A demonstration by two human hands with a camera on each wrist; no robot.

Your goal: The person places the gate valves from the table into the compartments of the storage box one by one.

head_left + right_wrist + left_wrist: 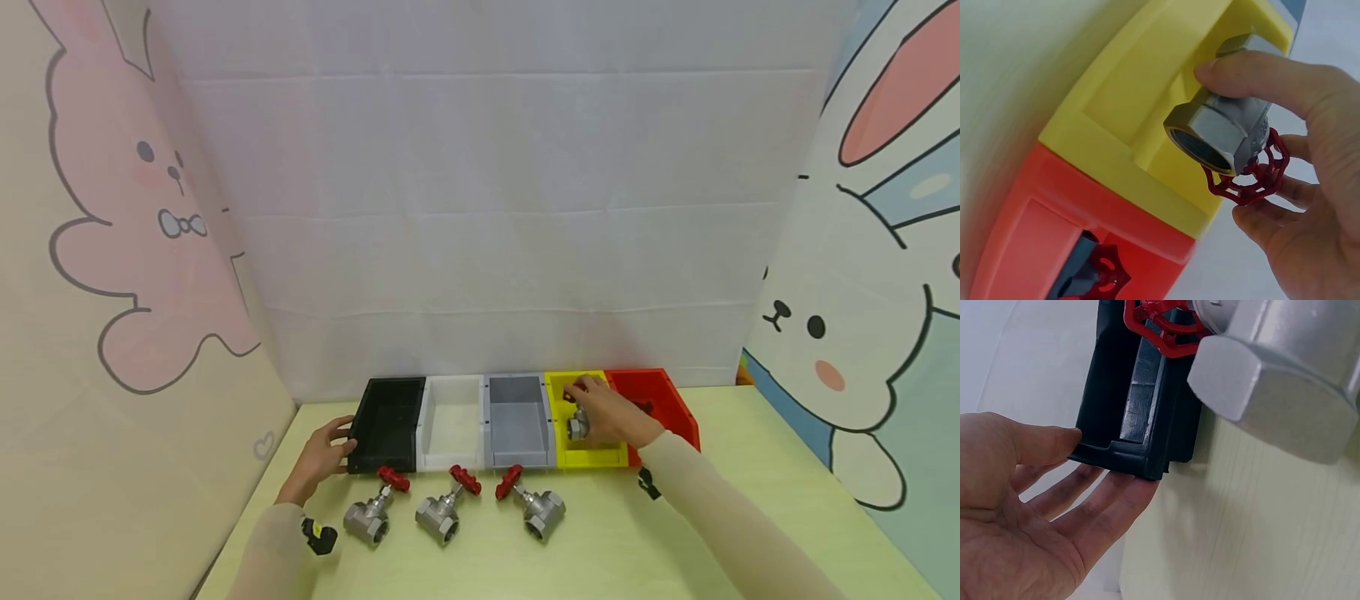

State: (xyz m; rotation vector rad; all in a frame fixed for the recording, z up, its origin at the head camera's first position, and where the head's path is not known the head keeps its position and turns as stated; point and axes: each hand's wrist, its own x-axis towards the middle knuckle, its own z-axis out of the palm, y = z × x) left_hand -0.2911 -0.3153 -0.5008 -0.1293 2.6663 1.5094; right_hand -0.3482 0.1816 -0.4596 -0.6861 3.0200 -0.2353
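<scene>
**Right hand (609,415) grips a silver metal valve with a red handwheel (1213,125) at the yellow plastic bin (592,458)**

Five rectangular bins stand side by side along the far edge of the pale wood-grain tabletop (780,508), beneath a white cloth backdrop (487,192). To the right, a broad stretch of tabletop runs from the red plastic bin (647,382) to the right edge. To the left, the left hand (318,458) occupies the narrower strip between the left edge and the black plastic bin (386,408). Toward the near side, three more silver valves lie spaced apart in a line: the left valve (367,521) before the black bin, the middle valve (437,517) before the white plastic bin (453,400), the right valve (543,512) before the grey plastic bin (517,396).

The left hand has its thumb on the black bin's rim and its fingers against the outer wall. The right hand's thumb lies across the gripped valve's body, fingers around by its handwheel, spread only by its thickness. That valve is within the yellow bin's outline; whether it touches the floor, I cannot tell. The red bin holds another red-wheeled valve (1107,272).
</scene>
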